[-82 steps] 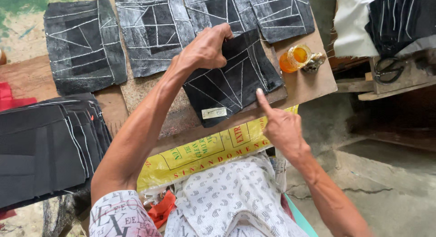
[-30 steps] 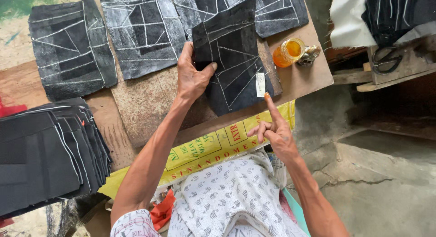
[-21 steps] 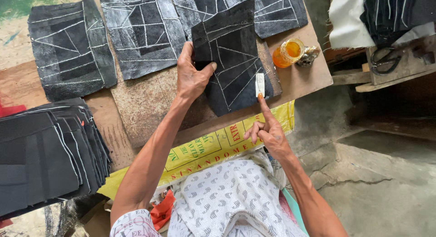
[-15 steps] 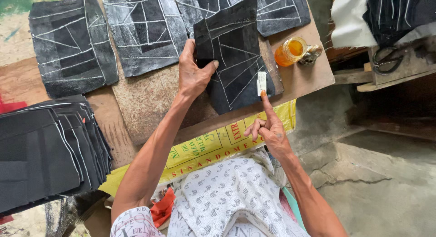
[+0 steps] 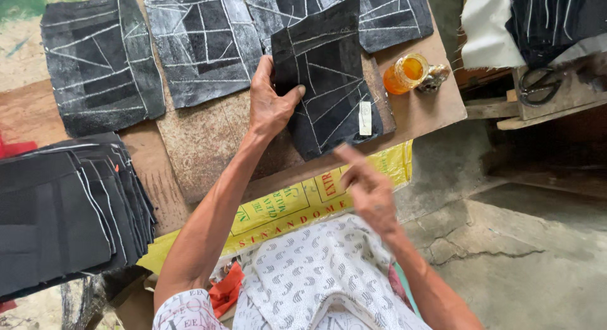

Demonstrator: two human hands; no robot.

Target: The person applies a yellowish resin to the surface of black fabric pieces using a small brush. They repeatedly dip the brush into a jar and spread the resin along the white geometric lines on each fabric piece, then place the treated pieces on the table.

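Note:
My left hand grips the left edge of a black fabric piece marked with white chalk lines, holding it on the wooden board. A small white label sits on the piece near its lower right edge. My right hand hovers just below the piece, off the board's front edge, index finger stretched out and the other fingers loosely curled, holding nothing. It is blurred by motion.
Three more chalked black pieces lie across the back of the board. A stack of black pieces sits at the left. A small orange jar stands at the right. A yellow printed sack hangs below the board. Scissors rest on a shelf.
My left hand turned the black piece and slid to its left edge. My right index finger pressed the white label, then drew back toward me.

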